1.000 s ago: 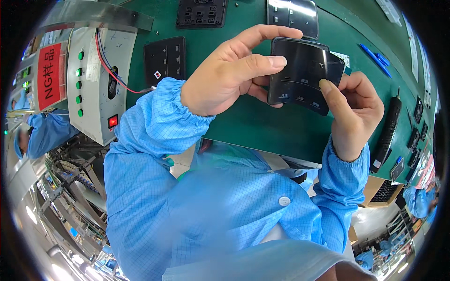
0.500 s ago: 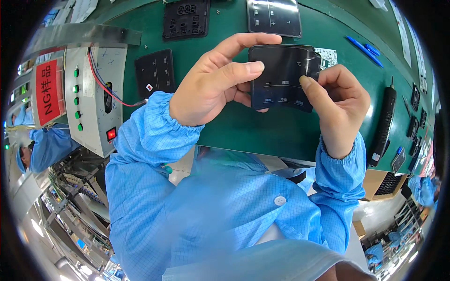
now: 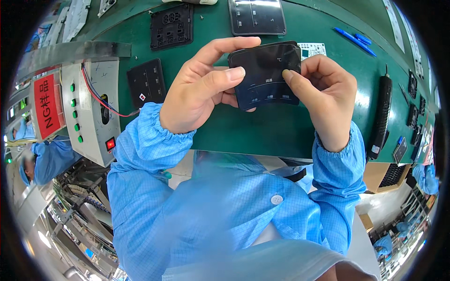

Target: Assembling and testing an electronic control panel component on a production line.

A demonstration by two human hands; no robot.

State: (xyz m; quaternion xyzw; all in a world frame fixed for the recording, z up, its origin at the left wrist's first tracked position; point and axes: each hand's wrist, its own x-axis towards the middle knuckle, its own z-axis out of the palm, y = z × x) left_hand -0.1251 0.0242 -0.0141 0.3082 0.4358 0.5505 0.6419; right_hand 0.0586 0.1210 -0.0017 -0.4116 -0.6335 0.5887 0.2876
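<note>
Left hand (image 3: 199, 91) half-curled, gripping panel (image 3: 262, 70) by left side; right hand (image 3: 328, 91) pinching right edge. Likely two-handed edge work; calls for steady left hold.

Lettering (image 3: 45, 104) on red sign (image 3: 55, 122), black panel (image 3: 263, 70)

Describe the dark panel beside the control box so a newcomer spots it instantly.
On the green table, look between the pale control box and the left hand. A black panel lies there. Unlike the held panel, it shows a small white-and-red sticker near its lower edge.
</note>
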